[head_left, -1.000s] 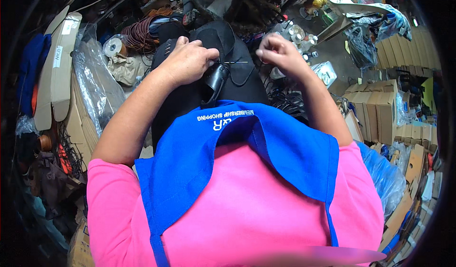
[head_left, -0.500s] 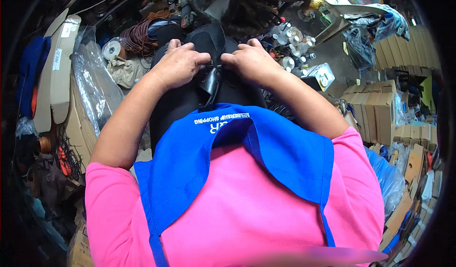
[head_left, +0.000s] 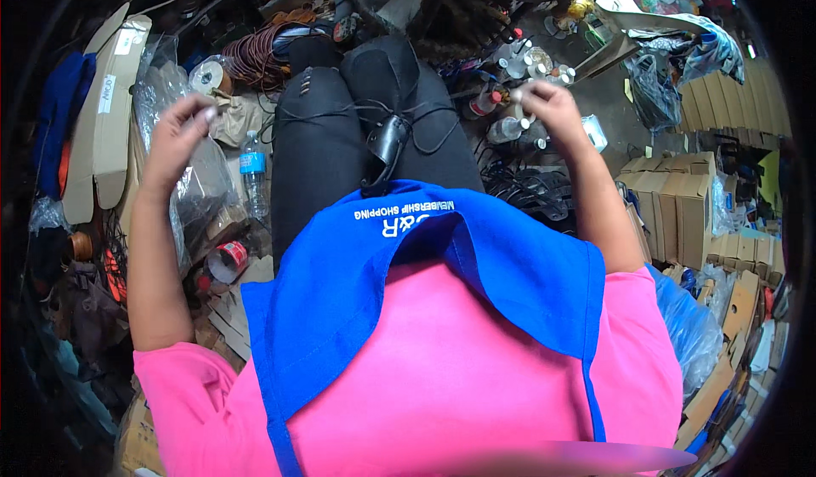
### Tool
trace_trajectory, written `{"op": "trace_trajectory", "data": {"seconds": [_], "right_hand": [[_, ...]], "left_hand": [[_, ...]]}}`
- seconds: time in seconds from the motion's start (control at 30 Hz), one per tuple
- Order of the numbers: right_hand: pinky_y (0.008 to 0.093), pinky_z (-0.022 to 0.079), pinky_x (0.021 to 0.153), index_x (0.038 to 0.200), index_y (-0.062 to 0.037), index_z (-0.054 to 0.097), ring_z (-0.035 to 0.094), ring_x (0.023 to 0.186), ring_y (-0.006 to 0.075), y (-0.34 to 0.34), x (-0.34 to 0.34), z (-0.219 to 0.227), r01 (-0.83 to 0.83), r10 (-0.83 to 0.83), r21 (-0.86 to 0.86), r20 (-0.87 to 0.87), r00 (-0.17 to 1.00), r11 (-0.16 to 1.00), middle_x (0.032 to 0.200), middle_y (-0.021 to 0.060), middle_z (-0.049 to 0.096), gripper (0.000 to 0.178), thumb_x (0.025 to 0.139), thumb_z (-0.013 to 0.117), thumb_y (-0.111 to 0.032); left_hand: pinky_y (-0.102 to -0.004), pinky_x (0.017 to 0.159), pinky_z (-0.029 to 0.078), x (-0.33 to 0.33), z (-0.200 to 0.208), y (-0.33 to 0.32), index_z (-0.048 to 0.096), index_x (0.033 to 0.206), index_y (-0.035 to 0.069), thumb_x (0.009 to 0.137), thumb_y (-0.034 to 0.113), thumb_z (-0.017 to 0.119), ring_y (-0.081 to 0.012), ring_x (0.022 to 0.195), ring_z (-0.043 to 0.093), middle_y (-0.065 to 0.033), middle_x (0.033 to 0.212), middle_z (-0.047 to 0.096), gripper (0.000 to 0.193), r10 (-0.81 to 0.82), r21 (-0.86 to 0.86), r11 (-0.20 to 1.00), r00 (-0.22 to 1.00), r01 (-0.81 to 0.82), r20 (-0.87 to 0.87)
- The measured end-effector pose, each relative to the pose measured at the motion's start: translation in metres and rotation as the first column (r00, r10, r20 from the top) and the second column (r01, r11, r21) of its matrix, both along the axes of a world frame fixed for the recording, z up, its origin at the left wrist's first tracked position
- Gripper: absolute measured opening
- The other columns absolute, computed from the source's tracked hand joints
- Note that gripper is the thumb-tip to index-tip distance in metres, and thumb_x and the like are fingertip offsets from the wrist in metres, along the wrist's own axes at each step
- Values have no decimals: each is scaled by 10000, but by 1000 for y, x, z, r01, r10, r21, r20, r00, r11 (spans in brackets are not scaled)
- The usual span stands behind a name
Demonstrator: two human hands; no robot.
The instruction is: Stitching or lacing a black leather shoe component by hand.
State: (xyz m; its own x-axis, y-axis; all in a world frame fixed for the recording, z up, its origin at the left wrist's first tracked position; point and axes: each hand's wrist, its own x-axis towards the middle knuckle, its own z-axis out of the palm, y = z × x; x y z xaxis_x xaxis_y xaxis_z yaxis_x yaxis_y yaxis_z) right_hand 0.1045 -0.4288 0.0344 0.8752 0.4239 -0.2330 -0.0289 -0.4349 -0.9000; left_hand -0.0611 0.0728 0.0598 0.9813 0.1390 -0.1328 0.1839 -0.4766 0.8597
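On my lap, between black-clad thighs, a glossy black curved piece (head_left: 388, 140) rests against a larger dark rounded piece (head_left: 382, 67); their kind is unclear. Thin black cord (head_left: 327, 110) runs from the glossy piece across both thighs in loose loops. My left hand (head_left: 180, 137) is raised off to the left, thumb and fingers bent together. Out to the right, beside the bottles, my right hand (head_left: 552, 113) has its fingers drawn together in a pinch. Whatever either hand holds is too thin or blurred to make out.
Left of my leg are a clear bottle with a blue label (head_left: 252, 171), a red-labelled bottle (head_left: 228, 261), a spool (head_left: 206, 78) and plastic sheeting (head_left: 200, 184). Several bottles (head_left: 508, 129) crowd the right, near cardboard boxes (head_left: 671, 201). Coiled brown cord (head_left: 259, 52) lies ahead.
Both hands have moved from close together above the black piece to wide apart, left hand leftward and right hand rightward. The cord now shows spread over the thighs.
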Motion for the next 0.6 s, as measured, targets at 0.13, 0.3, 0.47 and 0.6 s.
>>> {"op": "trace_trajectory", "data": {"seconds": [0.13,0.3,0.47,0.6], "right_hand": [[337,495,829,965,-39,620,616,867,159,63,5,13,219,-31,745,-258,966,631,909,56,634,187,869,644,-198],[374,483,835,983,-79,573,613,880,165,104,-25,38,193,360,901,-341,868,388,905,65,639,209,960,481,-265],[260,466,766,1055,-39,610,568,801,115,52,-37,12,-467,468,-34,77,880,883,858,19,606,208,914,568,-186],[280,475,777,1100,-139,643,616,838,148,-45,-21,-23,-109,240,-436,259,935,893,938,92,673,250,864,620,-219]], "left_hand": [[-248,823,438,41,46,-64,615,985,3,896,141,574,-138,874,600,-51,907,630,169,-74,-445,869,947,216,314],[-358,843,498,32,67,-144,553,869,36,924,273,541,-247,935,624,-62,828,565,244,-298,-810,325,866,489,403],[-329,700,485,14,59,-102,577,851,3,880,279,603,-190,753,614,-65,730,599,279,-521,-389,783,854,486,18],[-320,696,457,-3,74,-17,593,889,-19,727,31,671,-215,759,601,-126,790,591,186,-420,724,651,902,227,95]]}}
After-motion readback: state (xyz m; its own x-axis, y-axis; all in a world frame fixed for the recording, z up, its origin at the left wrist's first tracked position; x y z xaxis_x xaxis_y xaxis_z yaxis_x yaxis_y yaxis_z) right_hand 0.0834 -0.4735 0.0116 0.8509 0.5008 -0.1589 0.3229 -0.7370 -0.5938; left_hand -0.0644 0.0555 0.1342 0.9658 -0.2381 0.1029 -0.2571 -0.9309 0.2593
